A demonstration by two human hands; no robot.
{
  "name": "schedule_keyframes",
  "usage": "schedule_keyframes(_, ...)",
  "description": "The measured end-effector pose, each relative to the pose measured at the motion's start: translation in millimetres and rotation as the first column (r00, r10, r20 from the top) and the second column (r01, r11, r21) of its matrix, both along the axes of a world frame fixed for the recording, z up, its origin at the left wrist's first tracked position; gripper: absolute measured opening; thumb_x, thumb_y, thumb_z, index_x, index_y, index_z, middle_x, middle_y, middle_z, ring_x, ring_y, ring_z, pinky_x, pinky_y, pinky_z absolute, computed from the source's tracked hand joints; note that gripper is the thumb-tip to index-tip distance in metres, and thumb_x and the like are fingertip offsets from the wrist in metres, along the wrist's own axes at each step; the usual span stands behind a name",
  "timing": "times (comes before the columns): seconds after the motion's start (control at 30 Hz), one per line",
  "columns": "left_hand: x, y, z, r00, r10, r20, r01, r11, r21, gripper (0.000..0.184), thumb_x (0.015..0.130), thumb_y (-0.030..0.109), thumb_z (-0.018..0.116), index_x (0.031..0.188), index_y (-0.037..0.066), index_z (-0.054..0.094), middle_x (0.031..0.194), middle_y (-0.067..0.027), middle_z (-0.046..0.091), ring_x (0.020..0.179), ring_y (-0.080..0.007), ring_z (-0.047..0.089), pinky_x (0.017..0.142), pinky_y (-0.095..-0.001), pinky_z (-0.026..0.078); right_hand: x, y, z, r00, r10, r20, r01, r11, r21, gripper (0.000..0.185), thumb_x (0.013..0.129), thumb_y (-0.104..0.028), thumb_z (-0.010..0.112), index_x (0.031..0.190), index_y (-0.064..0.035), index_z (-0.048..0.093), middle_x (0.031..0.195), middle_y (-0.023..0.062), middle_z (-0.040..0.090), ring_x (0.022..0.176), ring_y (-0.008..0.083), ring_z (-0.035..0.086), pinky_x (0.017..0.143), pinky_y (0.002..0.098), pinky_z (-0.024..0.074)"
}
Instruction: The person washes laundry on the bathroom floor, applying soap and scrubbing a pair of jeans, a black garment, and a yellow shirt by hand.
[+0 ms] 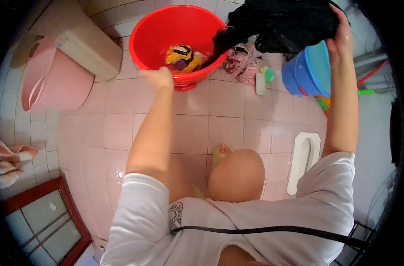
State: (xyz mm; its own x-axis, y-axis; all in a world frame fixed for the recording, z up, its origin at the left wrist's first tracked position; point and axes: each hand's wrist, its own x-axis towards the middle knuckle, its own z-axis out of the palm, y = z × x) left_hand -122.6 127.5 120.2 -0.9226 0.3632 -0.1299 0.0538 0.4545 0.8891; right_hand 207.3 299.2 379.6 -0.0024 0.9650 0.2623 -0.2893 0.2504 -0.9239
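Note:
My left hand is at the near rim of a large red bucket, its fingers closed over the edge. Inside the bucket lies a wet yellow cloth with black and purple patches. High on the right, my right hand grips the edge of a wet black garment. The garment stretches leftward through the air, and its lower end trails over the bucket's right rim into it. What kind of garment it is, I cannot tell.
Beside the red bucket lie a crumpled pink patterned cloth, a white-and-green brush or soap and a pale bar. A blue bucket stands right, a squat toilet below it. A pink tub and beige box stand left.

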Motion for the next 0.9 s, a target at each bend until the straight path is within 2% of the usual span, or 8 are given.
schedule_keyframes(0.07, -6.8, 4.0, -15.4, 0.999, -0.025, -0.04, 0.027, 0.999, 0.047, 0.051, 0.071, 0.005, 0.053, 0.114, -0.008, 0.029, 0.104, -0.0307, 0.056, 0.098, -0.0432, 0.057, 0.087, -0.0458, 0.045, 62.0, 0.8, 12.0, 0.996, 0.035, -0.081, -0.038, 0.999, -0.034, 0.023, 0.083, -0.016, 0.06, 0.099, 0.0013, 0.063, 0.097, 0.0099, 0.067, 0.092, 0.0231, 0.063, 0.086, 0.0334, 0.0491)
schedule_keyframes(0.1, -10.3, 5.6, -25.4, 0.996, -0.024, -0.09, 0.032, 0.995, 0.093, 0.051, 0.071, 0.006, 0.053, 0.113, -0.009, 0.03, 0.105, -0.0302, 0.056, 0.098, -0.0427, 0.057, 0.088, -0.0458, 0.045, 76.1, -16.9, 13.3, 0.972, -0.235, -0.024, 0.234, 0.972, -0.031, 0.025, 0.084, -0.016, 0.059, 0.1, 0.0017, 0.062, 0.099, 0.0111, 0.066, 0.093, 0.0234, 0.062, 0.087, 0.0354, 0.0488)
schedule_keyframes(0.27, -11.3, 7.6, -24.5, 0.999, -0.018, -0.05, 0.025, 0.99, 0.136, 0.05, 0.07, 0.005, 0.053, 0.112, -0.012, 0.033, 0.108, -0.0315, 0.054, 0.099, -0.0421, 0.057, 0.088, -0.0444, 0.045, 85.3, -111.1, 7.3, 0.807, -0.571, -0.153, 0.576, 0.818, -0.012, 0.027, 0.086, -0.015, 0.052, 0.103, 0.0038, 0.061, 0.104, 0.0152, 0.064, 0.099, 0.0281, 0.06, 0.092, 0.0377, 0.0465)
schedule_keyframes(0.37, -6.8, 2.1, -24.2, 0.997, -0.042, -0.071, 0.058, 0.969, 0.239, 0.048, 0.069, 0.002, 0.052, 0.111, -0.013, 0.035, 0.11, -0.0327, 0.052, 0.102, -0.0411, 0.056, 0.09, -0.0426, 0.045, 136.5, -128.7, -27.5, 0.835, -0.534, -0.134, 0.53, 0.845, -0.066, 0.024, 0.085, -0.015, 0.053, 0.099, 0.0023, 0.061, 0.1, 0.0145, 0.065, 0.093, 0.0286, 0.062, 0.086, 0.0402, 0.0485)
schedule_keyframes(0.47, -10.9, 11.9, -37.1, 0.996, -0.031, -0.082, 0.071, 0.836, 0.544, 0.045, 0.067, -0.006, 0.048, 0.11, -0.014, 0.038, 0.111, -0.0299, 0.052, 0.105, -0.0373, 0.055, 0.094, -0.0424, 0.042, 157.3, -149.4, -81.7, 0.824, -0.555, -0.117, 0.535, 0.829, -0.164, 0.024, 0.084, -0.016, 0.055, 0.097, 0.0028, 0.062, 0.097, 0.0142, 0.066, 0.09, 0.0276, 0.063, 0.083, 0.0384, 0.0501)
schedule_keyframes(0.67, -5.3, 3.8, -16.4, 0.998, -0.064, -0.019, 0.066, 0.893, 0.445, 0.047, 0.061, -0.011, 0.049, 0.108, -0.014, 0.048, 0.107, -0.0223, 0.058, 0.095, -0.0297, 0.06, 0.082, -0.0371, 0.048, 146.4, -174.3, -190.9, 0.812, -0.583, -0.022, 0.56, 0.79, -0.249, 0.021, 0.079, -0.015, 0.062, 0.093, 0.0004, 0.062, 0.09, 0.0113, 0.066, 0.081, 0.0234, 0.065, 0.074, 0.0351, 0.0537)
schedule_keyframes(0.73, -5.9, 2.2, -19.7, 0.998, -0.062, -0.024, 0.066, 0.878, 0.473, 0.046, 0.062, -0.01, 0.049, 0.108, -0.014, 0.048, 0.107, -0.0227, 0.058, 0.094, -0.0299, 0.06, 0.081, -0.038, 0.049, 143.1, -181.3, -225.6, 0.783, -0.62, -0.052, 0.531, 0.709, -0.465, 0.021, 0.078, -0.017, 0.063, 0.091, -0.0004, 0.062, 0.087, 0.0103, 0.066, 0.077, 0.0237, 0.065, 0.071, 0.0355, 0.0542)
schedule_keyframes(0.9, 2.4, -1.3, -15.9, 0.999, -0.004, 0.045, -0.016, 0.891, 0.453, 0.038, 0.071, -0.001, 0.057, 0.105, -0.014, 0.048, 0.102, -0.0226, 0.059, 0.088, -0.03, 0.061, 0.079, -0.0403, 0.05, 129.9, -196.1, -337.1, 0.788, -0.608, 0.1, 0.505, 0.544, -0.67, 0.028, 0.074, -0.024, 0.067, 0.09, -0.0012, 0.062, 0.082, 0.0076, 0.063, 0.065, 0.0204, 0.06, 0.05, 0.0337, 0.0463)
